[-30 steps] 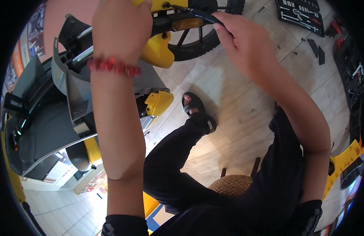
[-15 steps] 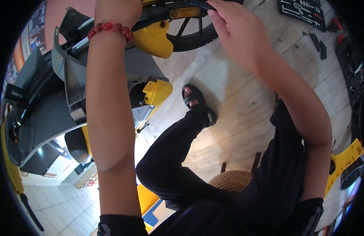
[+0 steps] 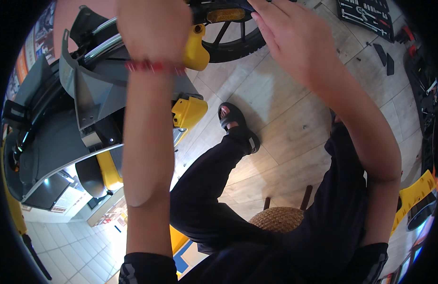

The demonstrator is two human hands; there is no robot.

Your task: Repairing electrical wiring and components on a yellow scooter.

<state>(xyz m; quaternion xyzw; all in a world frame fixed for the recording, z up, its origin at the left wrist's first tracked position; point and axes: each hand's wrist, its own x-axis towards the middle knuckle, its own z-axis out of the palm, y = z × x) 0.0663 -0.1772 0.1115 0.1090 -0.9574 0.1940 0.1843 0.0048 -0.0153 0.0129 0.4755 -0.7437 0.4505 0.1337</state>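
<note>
At the top left my left hand (image 3: 155, 31), with a red bead bracelet (image 3: 155, 67) on its wrist, is over the front of a partly stripped yellow-and-grey scooter. The hand is smeared by motion, and its fingers are hidden. At the top edge, the fingers of my right hand (image 3: 294, 42) close on the end of a black part beside an amber reflector (image 3: 226, 15); the fingertips are partly cut off. Below the reflector shows the black spoked wheel (image 3: 235, 51). A yellow cover (image 3: 196, 49) is next to my left wrist, partly hidden by it.
Grey body panels (image 3: 95, 102) and a yellow piece (image 3: 190, 111) lie left of my leg. An open tool case (image 3: 365, 16) and two dark strips (image 3: 385, 59) are on the wood-look floor at the upper right. A woven stool (image 3: 278, 219) is beneath me; a yellow panel (image 3: 413, 201) is at right.
My left hand and forearm have moved right, uncovering more of the grey panels and covering part of the yellow cover. My right hand has stayed by the black part, shifting slightly right.
</note>
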